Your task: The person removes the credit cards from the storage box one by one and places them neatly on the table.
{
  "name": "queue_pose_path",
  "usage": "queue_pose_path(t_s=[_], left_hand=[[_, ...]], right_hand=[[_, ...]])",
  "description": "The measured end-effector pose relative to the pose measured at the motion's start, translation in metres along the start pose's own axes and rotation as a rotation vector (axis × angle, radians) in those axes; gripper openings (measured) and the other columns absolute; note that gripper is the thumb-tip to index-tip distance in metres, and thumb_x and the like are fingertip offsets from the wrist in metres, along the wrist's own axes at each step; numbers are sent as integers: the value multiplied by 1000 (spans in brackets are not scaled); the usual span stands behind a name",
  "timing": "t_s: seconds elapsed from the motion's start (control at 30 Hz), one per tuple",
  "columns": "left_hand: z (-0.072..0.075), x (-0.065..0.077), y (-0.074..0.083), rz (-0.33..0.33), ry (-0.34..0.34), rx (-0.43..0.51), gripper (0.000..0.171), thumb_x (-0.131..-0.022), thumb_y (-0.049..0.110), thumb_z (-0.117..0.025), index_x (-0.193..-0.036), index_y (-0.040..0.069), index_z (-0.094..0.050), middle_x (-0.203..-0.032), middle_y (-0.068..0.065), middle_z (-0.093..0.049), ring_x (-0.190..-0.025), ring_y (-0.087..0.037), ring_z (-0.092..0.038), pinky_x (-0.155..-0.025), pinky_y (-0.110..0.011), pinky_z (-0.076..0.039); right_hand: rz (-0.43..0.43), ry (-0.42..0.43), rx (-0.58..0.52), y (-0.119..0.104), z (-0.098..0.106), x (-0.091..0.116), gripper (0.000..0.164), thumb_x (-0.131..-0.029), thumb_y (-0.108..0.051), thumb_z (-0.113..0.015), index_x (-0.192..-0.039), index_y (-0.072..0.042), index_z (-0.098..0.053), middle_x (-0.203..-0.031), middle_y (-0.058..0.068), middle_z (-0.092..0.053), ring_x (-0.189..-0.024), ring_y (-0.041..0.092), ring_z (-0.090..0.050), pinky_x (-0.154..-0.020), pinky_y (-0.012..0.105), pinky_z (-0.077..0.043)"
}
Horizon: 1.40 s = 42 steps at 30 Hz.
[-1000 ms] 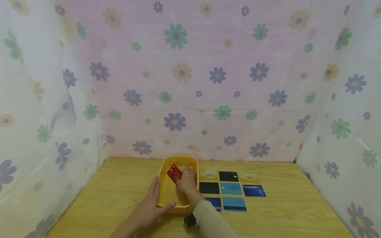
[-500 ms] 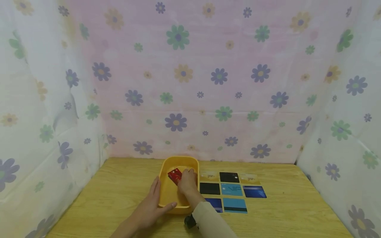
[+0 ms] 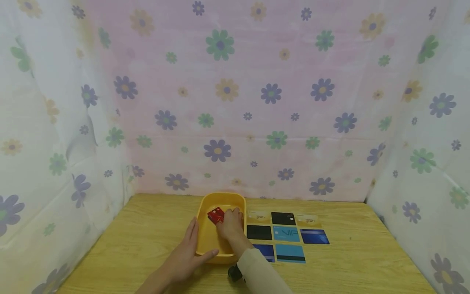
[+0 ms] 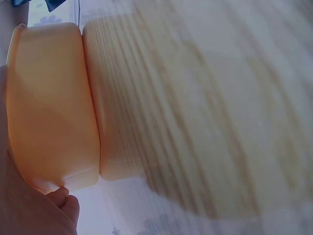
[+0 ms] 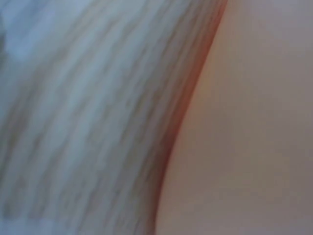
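Note:
A yellow rectangular tray (image 3: pixel 216 256) with raised walls stands on the wooden table. My left hand (image 3: pixel 183 255) holds its near left corner, fingers along the left wall and thumb at the front rim; in the left wrist view fingertips (image 4: pixel 71 205) bend against the tray's outer wall (image 4: pixel 54 107). Inside the tray, my right hand (image 3: pixel 231 226) pinches a red plastic card (image 3: pixel 216 214), with a darker card edge showing beneath it. Part of the red card is hidden behind the fingers. The right wrist view shows only the tray's blurred wall (image 5: pixel 244 127) and wood grain.
Right of the tray, several plastic cards lie in rows: black (image 3: pixel 283 219), dark (image 3: pixel 259 232), light blue VIP (image 3: pixel 286 233), dark blue (image 3: pixel 315 236), striped light blue (image 3: pixel 291 253) and pale gold (image 3: pixel 309 221). Flowered cloth (image 3: pixel 238 102) walls three sides of the table (image 3: pixel 352 261).
The red card has shifted slightly toward me and turned a little within the tray. The left hand keeps its place at the tray's corner, and the laid-out cards are unmoved.

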<state>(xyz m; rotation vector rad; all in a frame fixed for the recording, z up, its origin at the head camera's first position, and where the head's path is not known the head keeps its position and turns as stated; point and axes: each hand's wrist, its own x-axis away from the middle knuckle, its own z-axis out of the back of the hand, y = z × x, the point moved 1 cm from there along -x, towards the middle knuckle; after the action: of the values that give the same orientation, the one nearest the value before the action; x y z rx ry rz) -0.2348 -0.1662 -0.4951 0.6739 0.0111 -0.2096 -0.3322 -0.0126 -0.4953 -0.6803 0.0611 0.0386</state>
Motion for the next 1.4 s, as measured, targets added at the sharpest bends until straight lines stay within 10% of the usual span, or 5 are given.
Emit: queue_pose_path(t_s=[0.83,1.03,1.4], left_hand=[[-1,-2,-2,3,1,-5,119,-90,71,-62,-163,-1,-3,-171,-18,2,-147,-44,-33,-115,-58,-36],[-2,-1,-2,10,-13,6,119,-90,71,-62,-163,0,-1,-171,-19,4,-148,-45,-31,-116,-58,-34],[1,0,1,5,-22,9,118,-91,70,-62,-162,-2,-2,-171,-20,5,-146,-46,-32,-115,-58,-35]], right_hand=[[-11,26,31,-2,1,-4,54,-88,-13,-81,-126,12,-52,-108,22,-51,-105,35,-47,-99,46,-48],[-25,18,-77,0,3,0,64,-86,0,-77,-141,5,-43,-117,21,-56,-110,35,-54,-106,52,-48],[85,99,-277,-1,11,-1,39,-83,12,-66,-119,2,-57,-106,16,-65,-96,27,-63,-91,47,-56]])
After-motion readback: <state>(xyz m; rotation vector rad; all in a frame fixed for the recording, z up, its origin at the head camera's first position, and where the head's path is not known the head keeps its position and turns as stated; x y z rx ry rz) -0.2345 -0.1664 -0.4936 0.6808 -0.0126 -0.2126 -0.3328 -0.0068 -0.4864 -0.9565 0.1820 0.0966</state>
